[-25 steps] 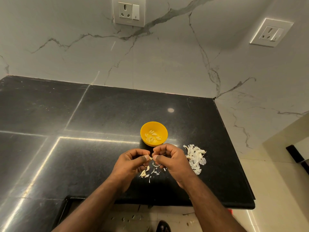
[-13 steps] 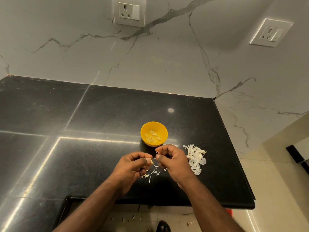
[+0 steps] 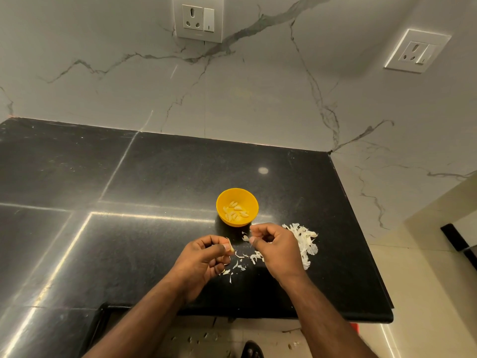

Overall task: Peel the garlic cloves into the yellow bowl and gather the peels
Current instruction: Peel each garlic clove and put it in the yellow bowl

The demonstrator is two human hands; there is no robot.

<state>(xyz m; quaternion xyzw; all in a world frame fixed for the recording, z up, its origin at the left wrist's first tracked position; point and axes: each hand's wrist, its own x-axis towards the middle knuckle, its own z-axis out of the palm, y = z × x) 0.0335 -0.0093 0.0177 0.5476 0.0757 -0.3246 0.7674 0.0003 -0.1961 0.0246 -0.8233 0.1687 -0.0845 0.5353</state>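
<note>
A small yellow bowl (image 3: 221, 202) stands on the black counter with several peeled garlic cloves (image 3: 235, 211) inside. Just in front of it, my left hand (image 3: 204, 259) pinches a garlic clove (image 3: 230, 248) between thumb and fingers. To its right, my right hand (image 3: 276, 248) is curled and pinches a thin piece of peel (image 3: 245, 237) at its fingertips. A heap of white peels (image 3: 304, 240) lies right of my right hand. Smaller loose peels (image 3: 238, 266) are scattered on the counter between and under both hands.
The black stone counter (image 3: 154, 182) ends at a front edge just below my wrists and at a right edge beside the peel heap. A marble wall with two sockets (image 3: 198, 18) rises behind. Bits of peel lie on the floor (image 3: 201, 339) below.
My hands have pulled apart: the left stays with the clove, the right has moved right and up with a strip of peel.
</note>
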